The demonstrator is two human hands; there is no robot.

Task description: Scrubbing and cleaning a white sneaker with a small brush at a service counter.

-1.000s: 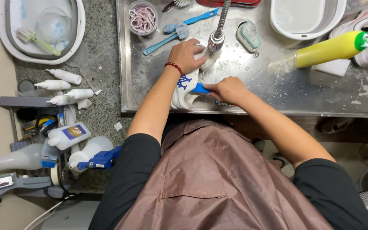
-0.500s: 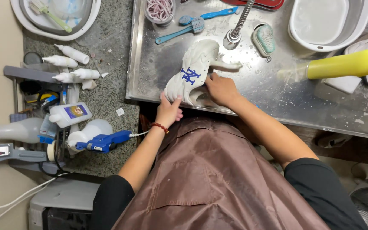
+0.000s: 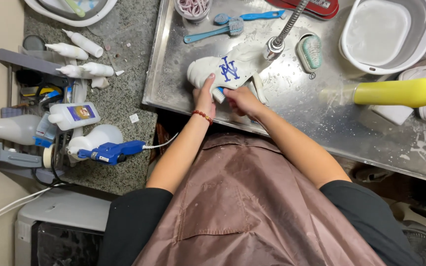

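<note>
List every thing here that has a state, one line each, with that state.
White sneaker: on its side on the wet steel sink, under the spray head.
Left hand: gripping the sneaker's heel end.
Right hand: closed on a blue-handled brush, bristles against the shoe.
Spray head: touching the sneaker; water flow cannot be told.
Yellow bottle: lying flat, green cap on.
White basin: upright, holding cloudy water.

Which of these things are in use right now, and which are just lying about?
In use:
- white shoe, steadied by left hand
- blue brush, gripped by right hand
- hose head, touching the shoe

Lying about:
- two blue brushes
- oval scrub brush
- yellow bottle
- white basin
- jar of laces
- blue spray gun
</note>
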